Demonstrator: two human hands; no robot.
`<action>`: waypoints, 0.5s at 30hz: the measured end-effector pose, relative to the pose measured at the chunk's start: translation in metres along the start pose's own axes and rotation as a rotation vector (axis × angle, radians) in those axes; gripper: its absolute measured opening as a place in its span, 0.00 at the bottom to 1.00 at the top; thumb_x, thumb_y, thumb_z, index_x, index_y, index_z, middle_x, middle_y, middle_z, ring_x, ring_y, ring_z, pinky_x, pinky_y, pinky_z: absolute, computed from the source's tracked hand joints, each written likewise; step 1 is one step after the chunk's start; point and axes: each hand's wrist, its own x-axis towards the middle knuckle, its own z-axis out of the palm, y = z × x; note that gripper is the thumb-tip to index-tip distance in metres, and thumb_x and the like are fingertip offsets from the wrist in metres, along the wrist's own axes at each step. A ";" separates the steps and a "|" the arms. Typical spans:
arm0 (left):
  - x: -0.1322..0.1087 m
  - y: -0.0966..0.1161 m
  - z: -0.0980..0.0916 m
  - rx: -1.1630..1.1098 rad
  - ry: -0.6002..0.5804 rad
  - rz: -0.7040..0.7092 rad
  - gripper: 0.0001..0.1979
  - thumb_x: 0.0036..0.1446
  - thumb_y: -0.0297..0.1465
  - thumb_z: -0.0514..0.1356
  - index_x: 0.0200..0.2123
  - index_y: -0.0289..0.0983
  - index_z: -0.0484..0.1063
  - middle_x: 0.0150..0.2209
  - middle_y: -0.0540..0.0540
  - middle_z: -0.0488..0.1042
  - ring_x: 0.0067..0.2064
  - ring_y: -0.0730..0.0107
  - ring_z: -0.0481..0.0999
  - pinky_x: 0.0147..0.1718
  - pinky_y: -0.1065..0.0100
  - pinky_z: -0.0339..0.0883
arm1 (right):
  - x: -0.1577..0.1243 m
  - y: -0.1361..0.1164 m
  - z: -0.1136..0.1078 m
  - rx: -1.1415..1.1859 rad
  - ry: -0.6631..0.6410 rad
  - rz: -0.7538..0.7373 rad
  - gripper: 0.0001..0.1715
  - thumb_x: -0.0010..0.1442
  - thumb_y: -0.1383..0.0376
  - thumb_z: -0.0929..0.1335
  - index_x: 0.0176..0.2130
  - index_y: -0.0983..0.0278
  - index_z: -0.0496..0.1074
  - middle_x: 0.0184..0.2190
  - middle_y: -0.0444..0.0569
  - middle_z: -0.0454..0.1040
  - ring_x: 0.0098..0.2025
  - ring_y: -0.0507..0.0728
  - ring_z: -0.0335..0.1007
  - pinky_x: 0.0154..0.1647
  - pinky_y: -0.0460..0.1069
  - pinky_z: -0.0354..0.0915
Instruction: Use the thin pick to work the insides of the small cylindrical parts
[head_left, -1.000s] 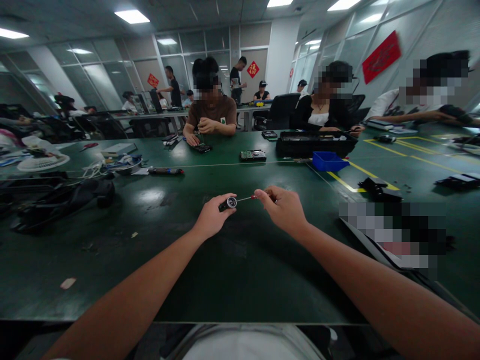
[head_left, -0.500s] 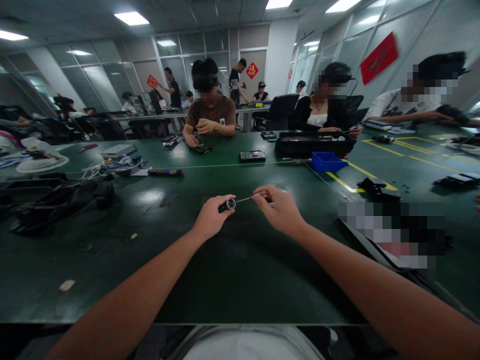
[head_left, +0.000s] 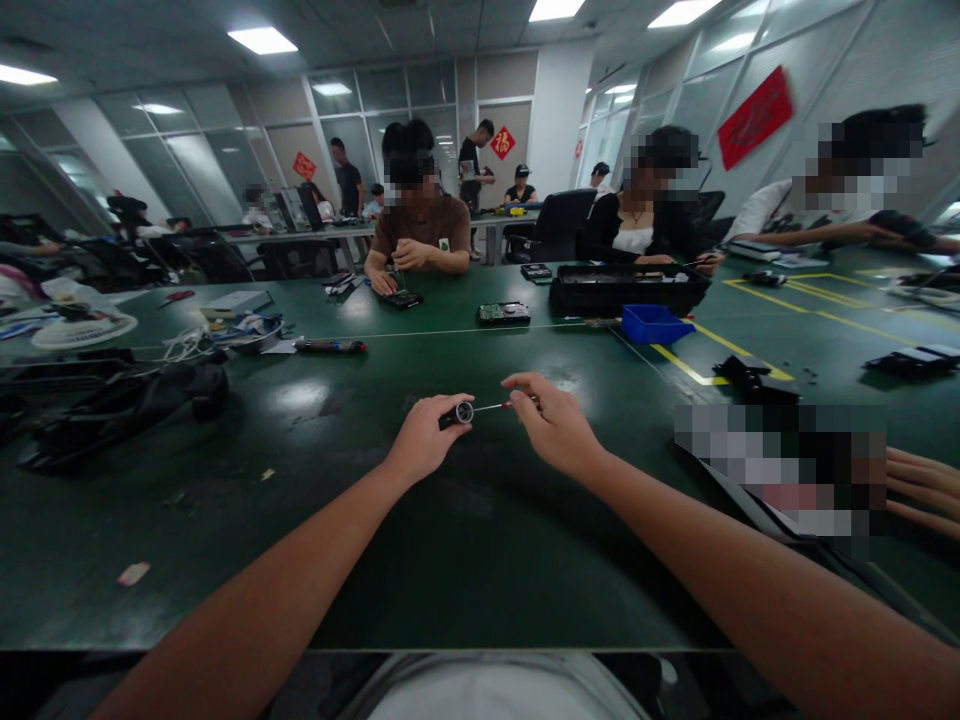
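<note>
Above the green table [head_left: 465, 560], my left hand [head_left: 422, 440] is closed round a short black cylinder [head_left: 454, 414]. Its round, silver-rimmed end faces me, and I cannot make out what is inside. My right hand [head_left: 555, 420] grips a thin screwdriver [head_left: 491, 407] with a red handle, mostly hidden by the fingers. The forefinger stretches out above the handle. The steel shaft points left, and its tip meets the right side of the cylinder's rim.
A hard drive [head_left: 504, 313], a blue bin [head_left: 655, 324] and a long black casing [head_left: 630, 290] lie beyond my hands. On the left are a pen-shaped tool [head_left: 330, 345] and a black bag [head_left: 131, 410]. A co-worker's hand [head_left: 926, 490] reaches in at the right edge.
My right forefinger has lifted and straightened while the thumb keeps the screwdriver. The cylinder has shifted slightly. Another person's hand has come in at the right edge.
</note>
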 end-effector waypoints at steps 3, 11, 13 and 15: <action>0.000 -0.001 0.000 0.002 0.013 0.006 0.20 0.57 0.26 0.65 0.53 0.44 0.73 0.51 0.47 0.76 0.53 0.60 0.72 0.56 0.55 0.61 | 0.000 0.001 0.001 0.006 -0.005 -0.001 0.20 0.69 0.56 0.58 0.41 0.61 0.74 0.31 0.47 0.77 0.30 0.56 0.71 0.32 0.50 0.60; 0.001 -0.003 -0.001 0.014 -0.002 -0.021 0.21 0.57 0.27 0.65 0.54 0.45 0.73 0.51 0.48 0.76 0.53 0.60 0.72 0.55 0.56 0.62 | 0.000 0.004 0.004 0.141 0.026 0.010 0.13 0.66 0.61 0.61 0.49 0.62 0.66 0.35 0.48 0.74 0.36 0.57 0.71 0.37 0.51 0.63; 0.001 -0.003 -0.001 0.023 -0.001 -0.026 0.21 0.57 0.27 0.65 0.54 0.44 0.73 0.51 0.48 0.76 0.53 0.60 0.72 0.55 0.56 0.62 | 0.000 0.005 0.004 0.167 -0.008 0.017 0.12 0.67 0.60 0.60 0.46 0.61 0.67 0.34 0.47 0.73 0.35 0.56 0.70 0.37 0.51 0.63; 0.001 -0.003 -0.001 0.028 -0.007 -0.020 0.21 0.58 0.27 0.64 0.54 0.44 0.73 0.51 0.47 0.76 0.53 0.59 0.72 0.55 0.56 0.62 | 0.000 0.006 0.004 0.145 -0.032 0.044 0.15 0.69 0.57 0.58 0.41 0.61 0.69 0.29 0.45 0.71 0.31 0.55 0.68 0.33 0.51 0.61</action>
